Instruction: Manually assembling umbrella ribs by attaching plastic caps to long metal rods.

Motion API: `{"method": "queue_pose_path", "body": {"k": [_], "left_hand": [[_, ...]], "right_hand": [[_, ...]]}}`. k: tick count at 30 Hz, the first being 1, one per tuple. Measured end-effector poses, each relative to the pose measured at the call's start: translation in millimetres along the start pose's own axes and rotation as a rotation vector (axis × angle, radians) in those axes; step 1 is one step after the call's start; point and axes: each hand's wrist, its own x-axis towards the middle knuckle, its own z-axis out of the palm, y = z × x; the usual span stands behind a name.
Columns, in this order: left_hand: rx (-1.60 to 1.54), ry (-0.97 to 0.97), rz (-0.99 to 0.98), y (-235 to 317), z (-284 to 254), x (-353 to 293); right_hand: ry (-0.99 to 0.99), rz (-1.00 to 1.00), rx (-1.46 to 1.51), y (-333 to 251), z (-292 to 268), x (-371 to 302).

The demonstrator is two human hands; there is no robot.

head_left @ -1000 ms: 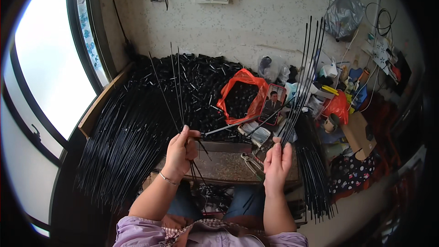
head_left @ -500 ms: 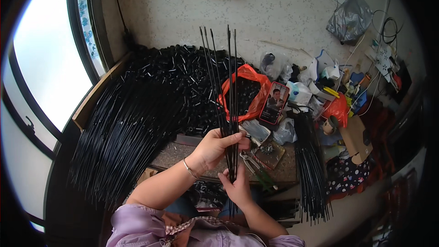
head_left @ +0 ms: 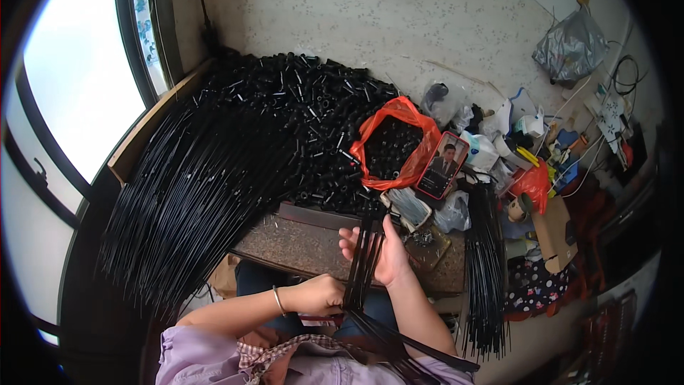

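I see the left hand fisted on the black rods, likely to bunch them; the right hand spreads open behind, probably steadying them.

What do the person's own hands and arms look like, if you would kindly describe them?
The left hand and right hand are both ungloved, and the forearms are bare. A thin, silver-coloured bangle circles the left wrist; none shows on the right. The sleeves are lilac and wrinkled.
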Motion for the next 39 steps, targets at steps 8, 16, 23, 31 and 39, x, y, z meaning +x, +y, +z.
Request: {"method": "queue_pose_path", "body": {"k": [8,16,23,31,39], "left_hand": [[0.223,0.462,-0.076,-48.5,16.5,-1.9],[0.646,0.202,-0.420,-25.2,2.5,2.6],[0.526,-0.199,0.135,-48.9,-9.2,17.8],[0.454,-0.081,0.243,-65.3,0.9,11.6],[0.414,-0.029,0.265,-70.4,-2.1,11.7]], "right_hand": [[0.198,-0.622,-0.686,-31.6,17.6,25.0],[-0.597,-0.551,-0.638,32.2,-3.4,-78.4],[0.285,-0.920,-0.587,42.2,-50.7,21.6],[0.429,-0.605,-0.451,26.8,-53.7,51.6],[0.002,-0.305,-0.551,4.6,-15.6,41.8]]}}
